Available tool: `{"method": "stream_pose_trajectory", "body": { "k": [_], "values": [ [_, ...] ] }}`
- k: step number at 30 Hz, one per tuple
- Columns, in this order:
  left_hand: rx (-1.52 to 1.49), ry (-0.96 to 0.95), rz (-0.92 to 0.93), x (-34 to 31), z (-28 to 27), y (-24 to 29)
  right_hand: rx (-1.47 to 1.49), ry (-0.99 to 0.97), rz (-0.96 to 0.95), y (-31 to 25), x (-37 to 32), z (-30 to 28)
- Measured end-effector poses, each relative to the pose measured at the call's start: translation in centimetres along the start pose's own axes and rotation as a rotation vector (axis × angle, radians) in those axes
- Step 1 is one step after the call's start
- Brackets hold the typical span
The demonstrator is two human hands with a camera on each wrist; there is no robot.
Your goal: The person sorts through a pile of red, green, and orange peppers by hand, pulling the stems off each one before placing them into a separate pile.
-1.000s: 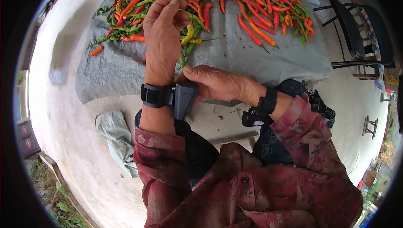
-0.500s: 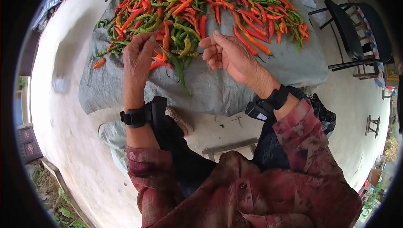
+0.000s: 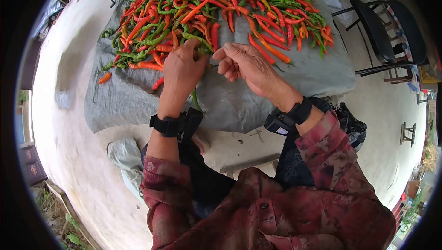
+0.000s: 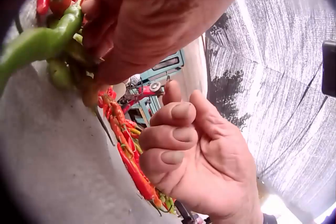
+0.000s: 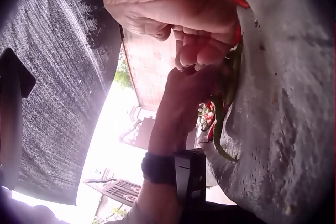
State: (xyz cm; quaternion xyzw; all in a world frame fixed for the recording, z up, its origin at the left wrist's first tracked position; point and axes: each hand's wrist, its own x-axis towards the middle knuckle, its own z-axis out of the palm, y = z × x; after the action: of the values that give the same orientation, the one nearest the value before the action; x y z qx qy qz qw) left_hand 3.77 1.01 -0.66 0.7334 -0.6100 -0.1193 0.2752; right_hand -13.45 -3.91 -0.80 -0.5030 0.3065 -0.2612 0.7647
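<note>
My left hand (image 3: 184, 68) reaches down at the near edge of a pile of chili peppers, its fingers curled round green chili peppers (image 4: 60, 71) there. A light green chili pepper (image 4: 39, 45) lies right beside those fingertips in the left wrist view. The tail of another green chili (image 3: 196, 101) shows below the left hand, on the sheet. Close to its right, my right hand (image 3: 248, 68) hovers with loosely curled fingers and nothing in them. In the right wrist view, the right hand (image 5: 184, 11) overlaps the left hand (image 5: 181, 98).
Red, orange and green chili peppers (image 3: 271, 19) spread across a grey woven sheet (image 3: 294, 75). A single orange chili (image 3: 105, 78) lies at the left. Black chairs (image 3: 375, 33) stand at the right, and a pale sack (image 3: 125, 155) lies on the floor at the left.
The hands were close together, then moved apart with the left hand going left. Since then the left hand has moved right and onto the peppers; the right hand has shifted only slightly.
</note>
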Motion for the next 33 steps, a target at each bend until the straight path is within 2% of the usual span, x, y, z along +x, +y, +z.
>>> {"method": "stream_pose_trajectory", "body": {
  "k": [1, 2, 3, 4, 5, 7, 8, 10, 12, 15, 17, 21, 23, 24, 26, 27, 28, 29, 30, 31, 32, 33],
  "values": [
    [0.0, 0.0, 0.006, -0.2, -0.4, 0.0, 0.018, 0.027, -0.02, 0.0, 0.0, -0.1],
    [-0.319, 0.017, -0.006, -0.5, -0.9, -0.3, 0.02, 0.031, -0.025, 0.0, 0.0, -0.1],
    [-0.638, 0.03, -0.015, -0.6, -1.3, -0.1, -0.13, 0.071, -0.097, 0.0, 0.0, -0.2],
    [-0.637, 0.03, -0.009, -0.9, -1.6, 0.2, -0.283, 0.105, -0.164, 0.0, 0.0, -0.1],
    [-0.777, -0.01, -0.064, -1.2, -2.0, 0.8, -0.284, 0.106, -0.169, 0.4, 0.2, 0.1],
    [-0.98, -0.081, -0.125, -1.7, -2.6, 1.6, -0.644, 0.102, -0.53, 0.9, 0.4, 0.7],
    [-0.979, -0.082, -0.117, -1.7, -2.4, 1.6, -0.645, 0.106, -0.537, 1.1, 0.3, 0.8],
    [-1.022, -0.1, -0.093, -1.8, -1.5, 1.4, -0.895, 0.143, -0.526, 0.5, -0.2, 1.5],
    [-1.064, -0.112, -0.087, -1.7, -1.3, 1.4, -0.904, 0.149, -0.536, 0.5, -0.2, 1.5],
    [-1.065, -0.094, -0.148, -1.7, -1.8, 1.6, -0.814, 0.066, -0.442, 0.2, -0.2, 1.7],
    [-1.102, -0.216, -0.254, -1.7, -2.0, 1.2, -0.828, 0.005, -0.558, 0.4, -0.4, 1.9],
    [-0.969, -0.219, -0.203, -1.8, -1.5, -0.3, -0.987, -0.039, -0.538, 0.1, -1.2, 1.9],
    [-0.977, -0.062, -0.24, -1.9, -2.0, 0.3, -0.941, -0.179, -0.285, -1.1, -1.4, 1.4],
    [-0.973, -0.063, -0.241, -1.8, -2.0, -0.2, -0.938, -0.18, -0.286, -1.2, -1.4, 0.9],
    [-1.093, 0.153, -0.265, -1.3, -2.3, -1.6, -0.99, -0.281, -0.302, -1.6, -1.3, -0.3],
    [-1.077, 0.197, -0.253, -1.2, -2.5, -1.8, -0.894, -0.301, -0.149, -1.7, -1.1, -1.1],
    [-1.076, 0.196, -0.251, -1.2, -2.6, -1.9, -0.724, -0.239, -0.056, -2.4, -1.1, -1.7],
    [-0.951, 0.152, -0.205, -1.3, -2.5, -2.0, -0.553, -0.175, 0.036, -3.1, -1.0, -2.4],
    [-0.826, 0.11, -0.16, -1.3, -2.3, -2.1, -0.294, -0.074, -0.029, -3.0, -0.4, -3.7],
    [-0.827, 0.109, -0.158, -1.4, -1.9, -1.9, -0.036, 0.026, -0.092, -3.2, 0.2, -4.8],
    [-0.565, 0.109, -0.001, -1.5, -1.2, -1.5, -0.037, 0.025, -0.093, -3.6, 0.6, -5.9],
    [-0.3, 0.106, 0.153, -1.6, -0.6, -1.1, 0.237, 0.171, -0.162, -4.5, 0.8, -6.4]
  ]
}}
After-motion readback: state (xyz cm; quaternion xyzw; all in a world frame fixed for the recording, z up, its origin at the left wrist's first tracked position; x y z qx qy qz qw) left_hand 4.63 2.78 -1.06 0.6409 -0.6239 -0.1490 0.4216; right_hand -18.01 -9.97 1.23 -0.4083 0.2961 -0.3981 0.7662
